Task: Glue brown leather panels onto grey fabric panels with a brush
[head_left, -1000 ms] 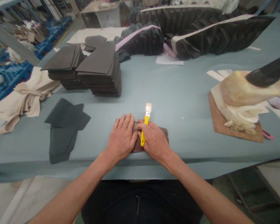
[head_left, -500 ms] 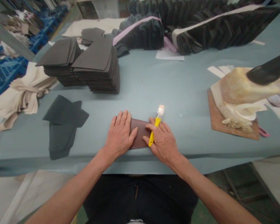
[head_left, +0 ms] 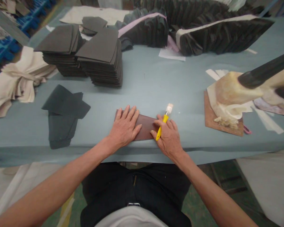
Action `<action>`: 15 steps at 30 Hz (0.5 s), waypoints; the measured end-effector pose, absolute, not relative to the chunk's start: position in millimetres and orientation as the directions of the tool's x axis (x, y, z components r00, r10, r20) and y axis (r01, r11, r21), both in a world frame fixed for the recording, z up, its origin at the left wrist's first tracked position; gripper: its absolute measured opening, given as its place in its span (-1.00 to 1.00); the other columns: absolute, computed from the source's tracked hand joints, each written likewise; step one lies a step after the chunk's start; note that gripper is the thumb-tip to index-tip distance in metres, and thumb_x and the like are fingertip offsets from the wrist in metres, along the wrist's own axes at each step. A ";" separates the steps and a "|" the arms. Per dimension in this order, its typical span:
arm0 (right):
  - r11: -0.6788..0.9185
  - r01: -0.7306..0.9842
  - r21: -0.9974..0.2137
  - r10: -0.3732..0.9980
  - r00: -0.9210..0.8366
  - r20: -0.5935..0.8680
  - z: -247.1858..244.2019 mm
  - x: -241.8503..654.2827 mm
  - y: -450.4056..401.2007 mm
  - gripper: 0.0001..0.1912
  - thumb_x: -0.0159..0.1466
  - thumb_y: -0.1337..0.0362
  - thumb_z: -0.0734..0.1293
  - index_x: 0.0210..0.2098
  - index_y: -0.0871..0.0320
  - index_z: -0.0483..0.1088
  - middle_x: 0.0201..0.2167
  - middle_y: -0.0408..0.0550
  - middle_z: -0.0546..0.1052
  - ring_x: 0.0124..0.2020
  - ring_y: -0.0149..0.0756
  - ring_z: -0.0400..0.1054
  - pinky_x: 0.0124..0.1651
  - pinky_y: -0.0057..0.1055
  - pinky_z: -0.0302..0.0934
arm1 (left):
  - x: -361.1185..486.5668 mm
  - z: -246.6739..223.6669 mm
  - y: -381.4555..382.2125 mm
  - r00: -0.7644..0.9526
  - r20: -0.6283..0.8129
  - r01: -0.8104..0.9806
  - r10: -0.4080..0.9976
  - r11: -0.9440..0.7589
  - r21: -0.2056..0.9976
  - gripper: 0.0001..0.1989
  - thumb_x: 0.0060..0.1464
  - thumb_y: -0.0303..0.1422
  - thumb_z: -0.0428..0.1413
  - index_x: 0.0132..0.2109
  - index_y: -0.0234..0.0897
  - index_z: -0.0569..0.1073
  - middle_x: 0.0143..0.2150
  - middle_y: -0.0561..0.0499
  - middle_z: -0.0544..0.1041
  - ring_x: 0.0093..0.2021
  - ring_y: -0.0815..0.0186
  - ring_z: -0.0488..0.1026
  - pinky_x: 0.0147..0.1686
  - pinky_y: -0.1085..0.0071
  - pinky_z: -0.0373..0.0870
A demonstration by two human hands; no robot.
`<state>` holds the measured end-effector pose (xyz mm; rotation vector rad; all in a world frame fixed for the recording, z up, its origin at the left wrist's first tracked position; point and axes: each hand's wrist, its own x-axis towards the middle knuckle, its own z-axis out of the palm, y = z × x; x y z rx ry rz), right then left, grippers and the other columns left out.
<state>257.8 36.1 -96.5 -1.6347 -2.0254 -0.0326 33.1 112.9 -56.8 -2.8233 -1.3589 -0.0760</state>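
Partly hidden, the brown panel (head_left: 145, 126) lies beneath the left hand (head_left: 124, 127).

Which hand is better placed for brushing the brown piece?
Probably the right hand: it holds the brush, by the right end of the brown piece. The left hand lies spread on the piece, with no tool visible.

Smooth, leather-like brown piece (head_left: 146, 127)

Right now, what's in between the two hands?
A brown flat piece lies between the left hand and right hand, as the head view shows. The right hand also holds a yellow brush.
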 end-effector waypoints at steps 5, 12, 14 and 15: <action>0.240 0.919 -0.312 0.917 -0.110 0.382 -97.1 255.5 36.4 -0.65 0.51 0.13 0.31 0.21 0.13 0.37 0.39 0.22 0.48 0.35 0.14 0.39 0.41 0.14 0.16 | 46.9 -55.8 111.6 0.761 0.018 0.649 0.649 -0.761 0.003 -0.33 0.54 -0.15 -0.14 0.57 -0.52 0.18 0.63 -0.32 0.14 0.62 -0.23 0.09 0.56 -0.20 0.08; 0.210 0.923 -0.323 0.919 -0.074 0.388 -93.8 250.3 34.7 -0.63 0.52 0.17 0.29 0.26 0.12 0.35 0.40 0.26 0.46 0.40 0.12 0.36 0.43 0.15 0.14 | 63.6 -53.1 109.4 0.816 0.005 0.577 0.577 -0.816 0.033 -0.39 0.51 -0.26 -0.14 0.57 -0.41 0.17 0.63 -0.25 0.17 0.63 -0.15 0.10 0.56 -0.13 0.10; 0.207 0.920 -0.332 0.919 -0.066 0.390 -92.8 249.1 34.0 -0.61 0.51 0.18 0.31 0.27 0.12 0.34 0.40 0.26 0.46 0.39 0.13 0.36 0.43 0.17 0.14 | 62.8 -50.8 109.6 0.817 -0.001 0.577 0.577 -0.816 0.040 -0.40 0.51 -0.25 -0.12 0.57 -0.35 0.19 0.63 -0.23 0.18 0.61 -0.15 0.12 0.55 -0.15 0.10; 0.208 0.918 -0.337 0.918 -0.065 0.390 -92.4 248.6 33.7 -0.61 0.50 0.18 0.32 0.28 0.12 0.33 0.40 0.25 0.46 0.39 0.14 0.36 0.42 0.18 0.14 | 62.1 -49.7 109.8 0.816 -0.004 0.578 0.578 -0.815 0.044 -0.40 0.50 -0.25 -0.11 0.57 -0.33 0.19 0.63 -0.22 0.18 0.61 -0.16 0.13 0.55 -0.16 0.11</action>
